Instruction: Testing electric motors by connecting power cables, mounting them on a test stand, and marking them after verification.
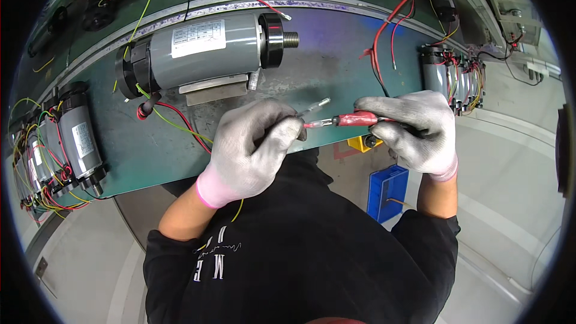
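Gloved in grey and white, my left hand pinches a motor lead whose terminal in a clear sleeve points right. A second clear-sleeved terminal sticks out above it, apart from the clip. My right hand, gloved alike, grips a red-sleeved test clip between thumb and fingers. The clip's tip meets the lower terminal; whether it bites on it is too small to tell. Behind my left hand a grey cylindrical motor lies on a metal cradle, with red and yellow-green wires running from its left end.
Several similar motors with loose wires stand at the left and right of the green bench. A red cable hangs over the bench toward my right hand. Below the front edge are a blue crate and a yellow bin.
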A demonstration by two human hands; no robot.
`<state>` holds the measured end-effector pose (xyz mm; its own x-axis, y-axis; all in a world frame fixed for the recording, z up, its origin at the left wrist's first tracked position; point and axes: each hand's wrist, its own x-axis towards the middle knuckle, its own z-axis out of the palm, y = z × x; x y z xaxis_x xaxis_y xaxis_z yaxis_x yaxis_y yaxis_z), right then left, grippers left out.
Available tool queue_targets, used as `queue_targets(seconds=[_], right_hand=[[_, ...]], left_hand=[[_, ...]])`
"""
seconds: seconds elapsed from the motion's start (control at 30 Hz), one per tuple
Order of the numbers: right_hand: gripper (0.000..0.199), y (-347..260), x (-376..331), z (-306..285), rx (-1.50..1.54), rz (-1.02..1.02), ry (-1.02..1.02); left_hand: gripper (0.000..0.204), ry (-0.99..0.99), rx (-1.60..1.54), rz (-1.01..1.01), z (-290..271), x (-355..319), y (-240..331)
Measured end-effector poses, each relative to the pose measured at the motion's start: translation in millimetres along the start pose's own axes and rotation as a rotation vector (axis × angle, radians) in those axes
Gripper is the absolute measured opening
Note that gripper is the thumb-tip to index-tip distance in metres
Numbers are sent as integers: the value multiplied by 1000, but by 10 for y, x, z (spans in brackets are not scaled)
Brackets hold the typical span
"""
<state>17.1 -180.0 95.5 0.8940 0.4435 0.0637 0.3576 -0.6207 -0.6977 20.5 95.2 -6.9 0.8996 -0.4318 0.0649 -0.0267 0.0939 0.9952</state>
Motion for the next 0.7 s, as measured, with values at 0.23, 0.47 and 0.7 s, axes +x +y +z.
queue_targets(seconds=[0.23, 0.47, 0.7], right_hand=[[33, -82, 51, -57, -189, -105, -64], [46, 34, 61, 42, -167, -233, 138], [37, -14, 25, 106, -10, -57, 135]], left_hand=[[17, -144, -242, -241, -35, 101, 16], [19, -37, -78, 56, 30, 46, -96], [20, 14, -15, 140, 17, 49, -80]])
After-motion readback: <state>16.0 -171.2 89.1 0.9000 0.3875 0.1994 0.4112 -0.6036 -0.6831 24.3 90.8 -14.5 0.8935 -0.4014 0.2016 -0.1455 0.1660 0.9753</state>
